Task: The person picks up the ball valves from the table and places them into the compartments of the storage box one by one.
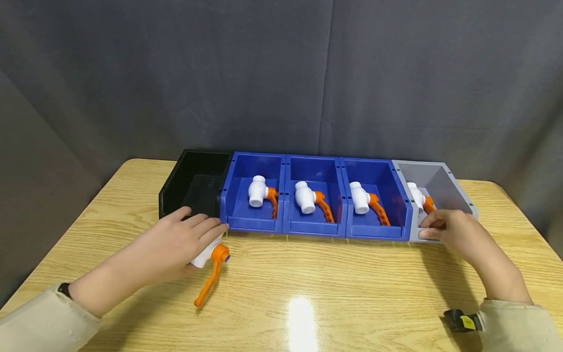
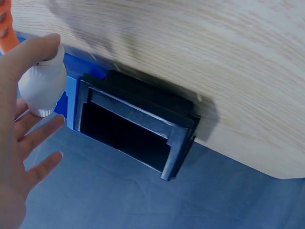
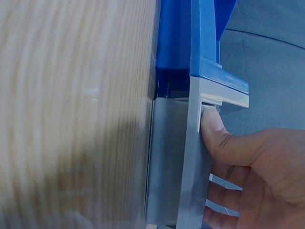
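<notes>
My left hand (image 1: 186, 242) holds a white ball valve (image 1: 204, 254) just in front of the black bin (image 1: 164, 195), its orange lever hanging toward the table. In the left wrist view the thumb lies over one end of the white valve body (image 2: 44, 83), with the other fingers spread on its far side. My right hand (image 1: 457, 234) reaches over the front of the grey bin (image 1: 459, 190), thumb by the front wall (image 3: 190, 162). Another white valve (image 1: 415, 194) with an orange lever lies in that bin, partly behind the fingers; whether they grip its lever is hidden.
Between the black and grey bins stand three blue bins (image 1: 314, 229) in a row, each with one white-and-orange valve (image 1: 305, 197) inside. The row sits on a wooden table (image 1: 352, 283) before a dark grey curtain (image 1: 281, 73).
</notes>
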`<state>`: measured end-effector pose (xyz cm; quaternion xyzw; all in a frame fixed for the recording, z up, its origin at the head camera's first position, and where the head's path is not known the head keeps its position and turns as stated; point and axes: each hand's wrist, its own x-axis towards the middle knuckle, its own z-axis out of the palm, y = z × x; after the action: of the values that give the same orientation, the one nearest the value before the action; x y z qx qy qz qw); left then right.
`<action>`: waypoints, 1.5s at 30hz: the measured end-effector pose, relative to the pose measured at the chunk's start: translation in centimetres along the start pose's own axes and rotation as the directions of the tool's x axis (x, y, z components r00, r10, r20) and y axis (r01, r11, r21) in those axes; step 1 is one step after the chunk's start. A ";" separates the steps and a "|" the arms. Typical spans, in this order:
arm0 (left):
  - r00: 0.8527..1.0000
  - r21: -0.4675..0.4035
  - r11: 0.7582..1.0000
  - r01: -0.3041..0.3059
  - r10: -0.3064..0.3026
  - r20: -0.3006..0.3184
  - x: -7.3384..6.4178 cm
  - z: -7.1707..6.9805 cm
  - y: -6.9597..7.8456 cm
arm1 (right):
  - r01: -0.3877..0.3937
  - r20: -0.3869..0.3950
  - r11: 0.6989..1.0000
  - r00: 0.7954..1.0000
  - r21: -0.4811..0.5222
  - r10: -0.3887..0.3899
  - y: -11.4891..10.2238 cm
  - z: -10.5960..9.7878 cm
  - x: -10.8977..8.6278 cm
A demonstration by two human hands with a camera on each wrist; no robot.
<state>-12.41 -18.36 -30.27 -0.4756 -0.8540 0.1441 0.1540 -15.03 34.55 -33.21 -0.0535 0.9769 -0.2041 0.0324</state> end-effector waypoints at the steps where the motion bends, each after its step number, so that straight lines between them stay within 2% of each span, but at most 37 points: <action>1: 1.000 0.003 1.000 0.007 -0.007 -0.004 -0.1 0.0 0.0 | 0.001 0.000 1.000 1.000 0.000 -0.001 0.0 0.0 0.0; 15: 0.995 0.091 0.995 0.029 -0.020 -0.097 -1.0 -0.7 -1.5 | 0.003 -0.001 1.000 1.000 0.000 -0.003 0.0 -0.1 -0.1; 22: 0.983 0.155 0.987 0.046 -0.017 -0.183 -1.0 -0.9 -2.4 | 0.001 0.006 1.000 1.000 0.007 -0.001 0.1 0.0 0.0; 28: 0.969 0.133 0.985 0.107 -0.074 -0.235 -1.1 -1.0 -3.0 | -0.004 0.011 1.000 1.000 0.004 0.004 0.1 0.0 0.0; 35: 0.964 0.107 0.979 0.172 -0.145 -0.223 -1.1 -0.9 -3.7 | 0.003 0.001 1.000 1.000 -0.004 -0.003 0.0 0.0 0.0; 41: 0.942 0.098 0.968 0.229 -0.195 -0.274 -0.8 -0.5 -4.4 | 0.008 0.001 1.000 1.000 0.002 -0.008 0.1 0.0 0.0; 45: 0.936 0.089 0.962 0.259 -0.227 -0.268 -0.5 -0.3 -4.8 | 0.005 0.003 1.000 1.000 0.005 -0.005 0.1 0.0 0.0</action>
<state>-15.76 -21.20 -28.18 -0.3705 -0.8688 0.1140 0.3082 -15.01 34.65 -33.21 -0.0563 0.9762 -0.2065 0.0335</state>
